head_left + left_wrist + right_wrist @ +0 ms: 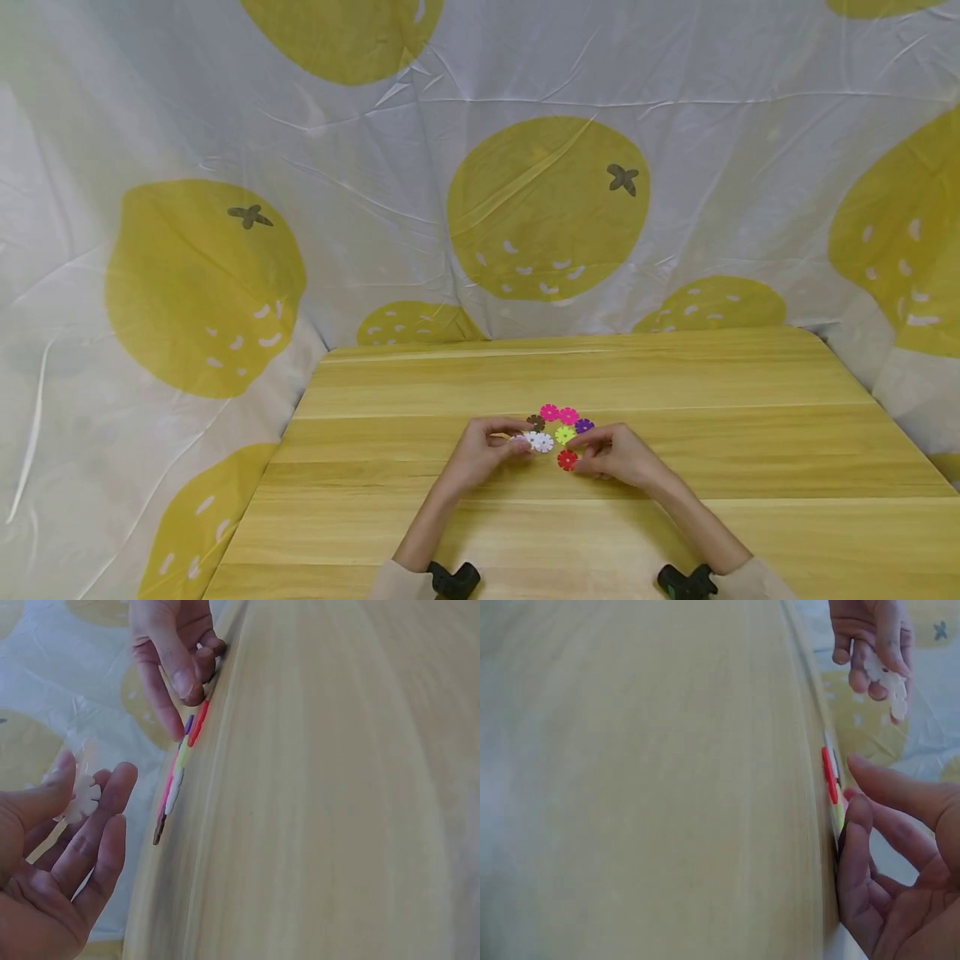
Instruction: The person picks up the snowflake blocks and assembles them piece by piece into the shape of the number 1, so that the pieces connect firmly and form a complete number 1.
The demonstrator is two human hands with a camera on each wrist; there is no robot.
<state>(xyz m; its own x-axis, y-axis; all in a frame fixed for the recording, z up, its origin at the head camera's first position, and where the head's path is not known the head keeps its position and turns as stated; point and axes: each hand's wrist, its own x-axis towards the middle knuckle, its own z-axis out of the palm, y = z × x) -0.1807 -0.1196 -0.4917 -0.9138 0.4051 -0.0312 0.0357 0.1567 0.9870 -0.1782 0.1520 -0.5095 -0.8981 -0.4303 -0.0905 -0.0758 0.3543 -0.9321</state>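
Note:
My left hand (477,454) pinches white notched discs (889,682) between thumb and fingers; they look like two joined snowflake pieces, raised off the table in the wrist views. My right hand (619,455) has its thumb apart from its fingers, with nothing seen between them. Its fingertips are beside a red disc (567,460) and a purple disc (585,426); contact is hard to tell. Lying flat close by are a yellow-green disc (564,435), two pink discs (550,412), a brown disc (536,422) and a white disc (174,791).
The discs lie on a wood-grain table (375,467) with rounded far corners. Behind it hangs a pale cloth (375,208) printed with large yellow fruit. Black wrist devices (454,581) sit at both sleeve cuffs.

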